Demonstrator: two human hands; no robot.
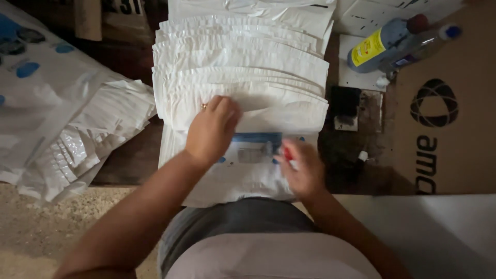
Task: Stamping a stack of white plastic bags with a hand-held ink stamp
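Two bare hands worked over a fanned stack of white bags (243, 77) laid in front of the person. Nearest, the right hand (305, 173) was closed around a small red-tipped glue stick (288, 155), held just above the blue-printed bag (248, 155) that lay lowest in the stack. Beside it, the left hand (212, 132) lay flat with fingers spread, pressing on the flap of the next bag up; it gripped nothing, and a ring (203, 106) showed on one finger. Off to the left sat a loose heap of plastic bags (67, 129). To the right stood a brown cardboard box (449, 103), and farther back two bottles (398, 41) lay on their sides.
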